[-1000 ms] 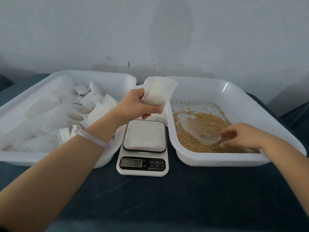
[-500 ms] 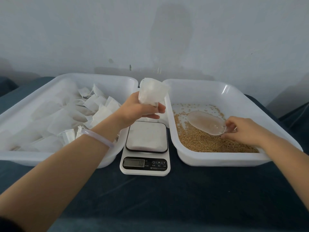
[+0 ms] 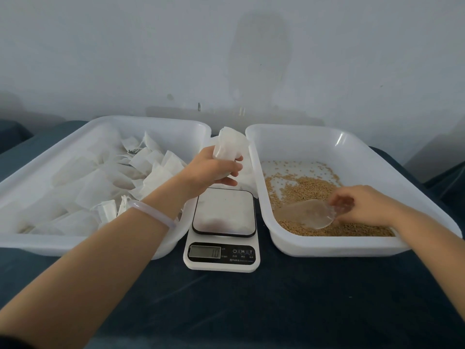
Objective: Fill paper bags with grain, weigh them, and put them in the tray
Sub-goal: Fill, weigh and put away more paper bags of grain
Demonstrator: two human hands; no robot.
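The left hand (image 3: 208,170) is up in the air, just above the far edge of the scale (image 3: 222,258). Its fingers and thumb are curled round a white paper bag (image 3: 227,147). The bag sticks up out of the hand. The left arm comes in from the low left corner and goes up to the scale. A clear bangle (image 3: 153,210) sits on the wrist.

The right hand (image 3: 364,205) is to the right of the scale, low down inside the right tray (image 3: 302,139). Its fingers pinch the handle of a clear scoop (image 3: 307,215). The wide end of the scoop points toward the scale and lies on the grain (image 3: 309,187). The grain is brown and piled on the near side of that tray, and thin on the far side.

The scale sits between two white trays. The left tray (image 3: 75,244) is just beside the scale and holds a big heap of white bags (image 3: 100,182). The scale and both trays rest on a dark blue cloth (image 3: 251,311). Behind the scale is a pale grey wall (image 3: 125,46), and right above the scale the wall has a darker patch (image 3: 259,54).
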